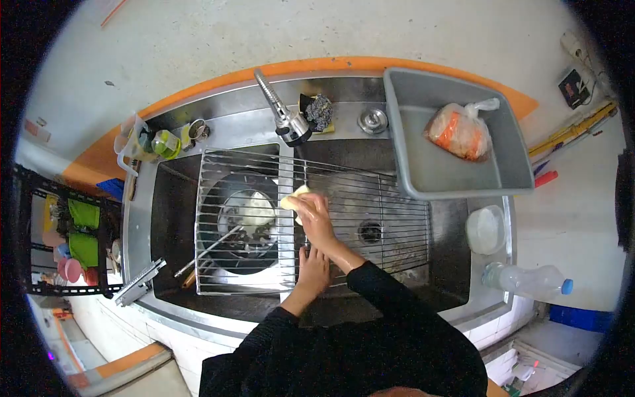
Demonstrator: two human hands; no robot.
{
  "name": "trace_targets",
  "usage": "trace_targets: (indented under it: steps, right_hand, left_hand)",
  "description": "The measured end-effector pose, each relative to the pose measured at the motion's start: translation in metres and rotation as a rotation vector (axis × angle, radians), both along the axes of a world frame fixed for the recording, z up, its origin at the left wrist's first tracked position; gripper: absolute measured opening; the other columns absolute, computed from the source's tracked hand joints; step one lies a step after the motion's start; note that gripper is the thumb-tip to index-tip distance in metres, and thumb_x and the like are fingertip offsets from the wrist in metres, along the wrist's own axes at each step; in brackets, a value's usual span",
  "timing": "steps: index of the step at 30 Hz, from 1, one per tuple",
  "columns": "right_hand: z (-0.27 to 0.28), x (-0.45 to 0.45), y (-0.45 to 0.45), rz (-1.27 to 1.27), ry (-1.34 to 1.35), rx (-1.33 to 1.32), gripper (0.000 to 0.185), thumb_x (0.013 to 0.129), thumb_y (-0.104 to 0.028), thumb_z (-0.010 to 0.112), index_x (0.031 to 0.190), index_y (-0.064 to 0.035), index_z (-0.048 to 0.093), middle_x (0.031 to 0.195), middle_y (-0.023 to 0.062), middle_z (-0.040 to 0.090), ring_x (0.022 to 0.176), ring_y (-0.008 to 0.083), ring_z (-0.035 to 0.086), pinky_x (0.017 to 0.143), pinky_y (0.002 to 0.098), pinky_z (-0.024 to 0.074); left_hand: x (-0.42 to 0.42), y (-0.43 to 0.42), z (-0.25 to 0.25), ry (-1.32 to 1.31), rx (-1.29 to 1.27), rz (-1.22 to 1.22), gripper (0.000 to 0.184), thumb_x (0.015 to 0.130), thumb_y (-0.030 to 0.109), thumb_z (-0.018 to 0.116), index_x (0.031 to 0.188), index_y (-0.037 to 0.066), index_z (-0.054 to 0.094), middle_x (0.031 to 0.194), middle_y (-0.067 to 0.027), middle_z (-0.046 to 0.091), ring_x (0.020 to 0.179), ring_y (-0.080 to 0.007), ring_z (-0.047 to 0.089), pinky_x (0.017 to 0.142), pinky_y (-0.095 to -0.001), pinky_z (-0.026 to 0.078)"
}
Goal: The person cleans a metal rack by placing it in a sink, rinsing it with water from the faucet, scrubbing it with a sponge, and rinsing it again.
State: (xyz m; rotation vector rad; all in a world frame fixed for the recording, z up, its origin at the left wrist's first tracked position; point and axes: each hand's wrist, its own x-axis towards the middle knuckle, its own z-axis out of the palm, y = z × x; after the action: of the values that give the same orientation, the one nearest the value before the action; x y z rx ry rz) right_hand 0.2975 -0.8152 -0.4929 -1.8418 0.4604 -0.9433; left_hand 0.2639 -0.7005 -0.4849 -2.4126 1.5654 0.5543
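Note:
A wide wire rack [410, 228] lies across the double sink, over both basins and the divider. My right hand [316, 218] is closed on a yellow sponge [291, 199], which touches the rack near the divider. Just below it, my left hand [314, 270] rests on the rack's wires with its fingers extended, holding no separate object. Under the rack in the left basin is a dark round pan [228, 261] with foamy water. The metal faucet [291, 126] hangs above the divider.
A grey tub [410, 184] holding a bagged item [460, 134] stands at the back right. A white bowl [486, 229] and a plastic bottle [529, 280] are on the right. A scouring pad [319, 111] and a drain strainer [372, 120] lie behind the sink; a green container [166, 143] stands left.

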Motion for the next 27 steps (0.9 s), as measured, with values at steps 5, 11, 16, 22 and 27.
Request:
trace_targets:
  steps: [5, 11, 16, 22, 27]
  right_hand:
    - [-0.106, -0.031, -0.077, -0.238, -0.246, 0.447, 0.036, 0.071, 0.007, 0.050, 0.103, -0.0053, 0.059, 0.098, 0.0112, 0.051, 0.096, 0.0280, 0.047, 0.087, 0.0368, 0.0366]
    - [-0.054, -0.005, -0.072, -0.396, 0.202, 0.135, 0.027, 0.075, -0.001, 0.053, 0.101, -0.0066, 0.058, 0.093, 0.0122, 0.053, 0.092, 0.0285, 0.044, 0.083, 0.0407, 0.0324]
    - [-0.005, 0.062, -0.009, 0.163, -0.181, -0.172, 0.030, 0.069, 0.002, 0.058, 0.094, -0.0119, 0.063, 0.088, 0.0087, 0.053, 0.088, 0.0257, 0.046, 0.079, 0.0347, 0.0372]
    - [-0.067, -0.027, -0.113, -0.262, 0.021, 0.382, 0.014, 0.081, -0.003, 0.049, 0.092, -0.0044, 0.058, 0.082, 0.0124, 0.053, 0.079, 0.0261, 0.052, 0.072, 0.0344, 0.0433]
    - [-0.098, 0.006, -0.122, -0.501, 0.145, 0.158, 0.020, 0.074, 0.002, 0.050, 0.092, -0.0019, 0.058, 0.085, 0.0159, 0.057, 0.081, 0.0300, 0.054, 0.074, 0.0385, 0.0425]
  left_hand:
    - [-0.009, 0.017, -0.007, -0.080, -0.234, -0.024, 0.067, 0.073, 0.055, 0.055, 0.114, 0.002, 0.046, 0.128, -0.0143, 0.037, 0.121, -0.0271, 0.031, 0.094, -0.0500, 0.025]
    - [-0.011, 0.011, 0.007, -0.052, -0.182, 0.008, 0.067, 0.073, 0.050, 0.058, 0.117, 0.002, 0.043, 0.129, -0.0120, 0.035, 0.123, -0.0257, 0.029, 0.095, -0.0478, 0.026]
    - [-0.011, 0.012, -0.004, -0.136, -0.151, -0.018, 0.071, 0.073, 0.056, 0.055, 0.117, 0.002, 0.043, 0.127, -0.0126, 0.036, 0.121, -0.0250, 0.031, 0.093, -0.0475, 0.026]
    - [-0.009, 0.012, -0.007, -0.092, -0.163, -0.024, 0.071, 0.071, 0.059, 0.054, 0.112, 0.002, 0.045, 0.125, -0.0126, 0.038, 0.119, -0.0263, 0.032, 0.091, -0.0487, 0.027]
    - [-0.011, 0.009, -0.006, -0.139, -0.161, -0.055, 0.073, 0.070, 0.061, 0.054, 0.110, 0.001, 0.046, 0.123, -0.0136, 0.039, 0.119, -0.0268, 0.033, 0.090, -0.0503, 0.028]
